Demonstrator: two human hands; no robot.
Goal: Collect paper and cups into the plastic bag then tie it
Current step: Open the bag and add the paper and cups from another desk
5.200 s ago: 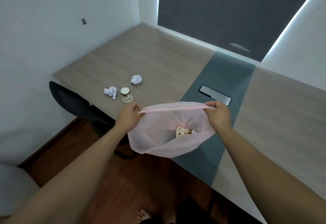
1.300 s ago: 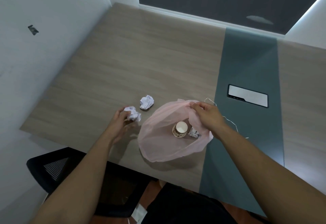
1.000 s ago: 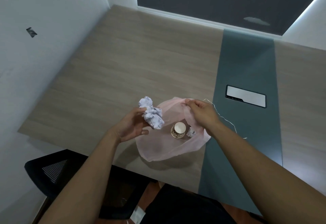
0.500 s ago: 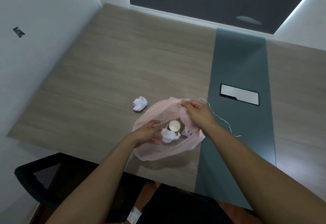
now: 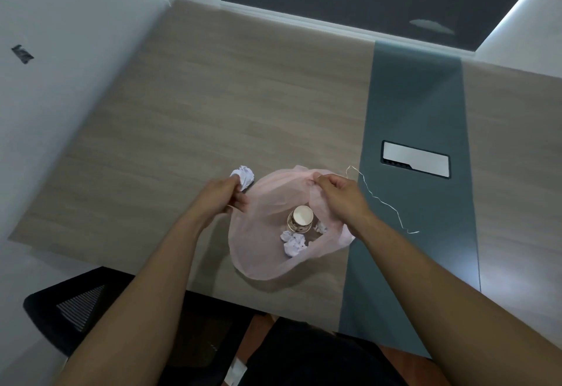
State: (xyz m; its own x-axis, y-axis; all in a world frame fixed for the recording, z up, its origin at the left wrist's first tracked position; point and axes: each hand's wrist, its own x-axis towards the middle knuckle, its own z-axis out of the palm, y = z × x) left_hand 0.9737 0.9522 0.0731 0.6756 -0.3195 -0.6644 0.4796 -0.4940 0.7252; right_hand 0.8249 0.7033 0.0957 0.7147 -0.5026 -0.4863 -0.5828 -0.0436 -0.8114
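A thin pink plastic bag (image 5: 261, 252) lies open on the wooden table (image 5: 213, 112) near its front edge. Inside it I see a patterned paper cup (image 5: 300, 218), a crumpled paper ball (image 5: 293, 243) and a smaller paper scrap (image 5: 320, 228). My right hand (image 5: 337, 200) pinches the bag's far rim and holds it up. Left of the bag, my left hand (image 5: 223, 198) has its fingertips closed on the near side of another crumpled paper ball (image 5: 244, 174), which rests on the table.
A thin white string (image 5: 380, 200) lies on the table right of the bag, across onto the teal strip (image 5: 416, 106). A cable hatch (image 5: 415, 159) sits in that strip. A black chair (image 5: 76, 309) stands below the table's front edge; walls close in at left.
My left hand dropped a paper ball into the bag, came out and moved left to the last paper ball on the table. My right hand kept hold of the bag's rim.
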